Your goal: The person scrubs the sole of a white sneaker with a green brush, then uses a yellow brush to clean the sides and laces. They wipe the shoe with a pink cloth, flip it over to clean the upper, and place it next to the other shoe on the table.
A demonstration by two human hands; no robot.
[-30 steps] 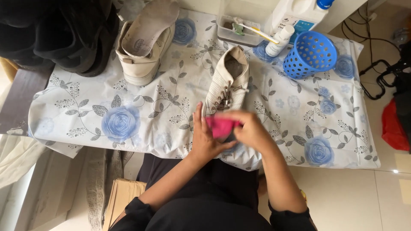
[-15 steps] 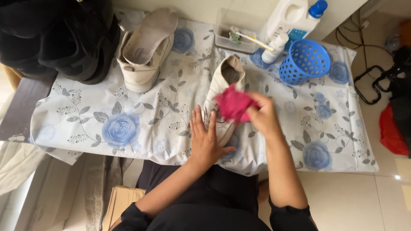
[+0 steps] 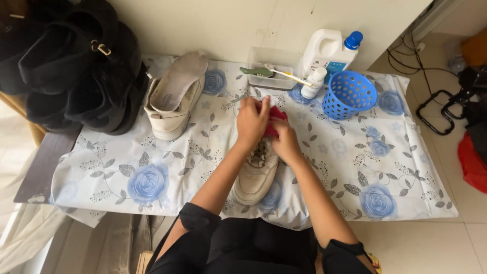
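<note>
A cream sneaker (image 3: pixel 256 175) lies on the flowered tablecloth (image 3: pixel 152 167) with its toe toward me. Both my hands meet over its far end. My left hand (image 3: pixel 252 119) and my right hand (image 3: pixel 284 139) both grip a pink-red cloth (image 3: pixel 273 122) pressed against the shoe's opening. The heel part of the shoe is hidden under my hands and the cloth.
A second cream sneaker (image 3: pixel 175 99) with its insole sticking out lies at the back left, beside a black bag (image 3: pixel 76 66). At the back stand a clear tray (image 3: pixel 269 63) with brushes, a white jug (image 3: pixel 329 50), a small bottle (image 3: pixel 313 83) and a blue basket (image 3: pixel 350 94).
Both hands moved with the cloth from the shoe's near part up to its far end. My left hand, flat on the table before, now grips the cloth too.
</note>
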